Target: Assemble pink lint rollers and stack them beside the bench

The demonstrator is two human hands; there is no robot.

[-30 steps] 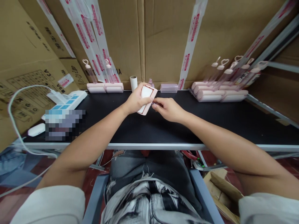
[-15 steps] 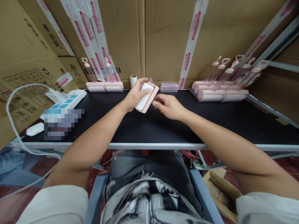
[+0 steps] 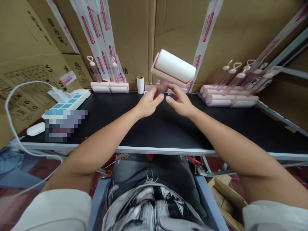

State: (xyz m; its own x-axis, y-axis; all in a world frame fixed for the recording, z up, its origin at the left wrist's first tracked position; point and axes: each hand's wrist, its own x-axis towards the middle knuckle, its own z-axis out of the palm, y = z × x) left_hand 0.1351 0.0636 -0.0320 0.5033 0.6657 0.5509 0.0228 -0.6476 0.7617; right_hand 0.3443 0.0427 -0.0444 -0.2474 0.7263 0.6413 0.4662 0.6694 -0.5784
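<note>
At twelve o'clock, a roller (image 3: 176,65) is tilting above left hand (image 3: 148,104) and right hand (image 3: 181,104), blur hiding their grasps. Steady support is likely helping.

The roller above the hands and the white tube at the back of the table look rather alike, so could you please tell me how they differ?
The roller is up off the table and tilted, while the tube stands upright on it. The roller is thick, with a pink cover partly around its white roll; the tube is slim, bare and open-topped. Both have a white, rounded surface.
</note>
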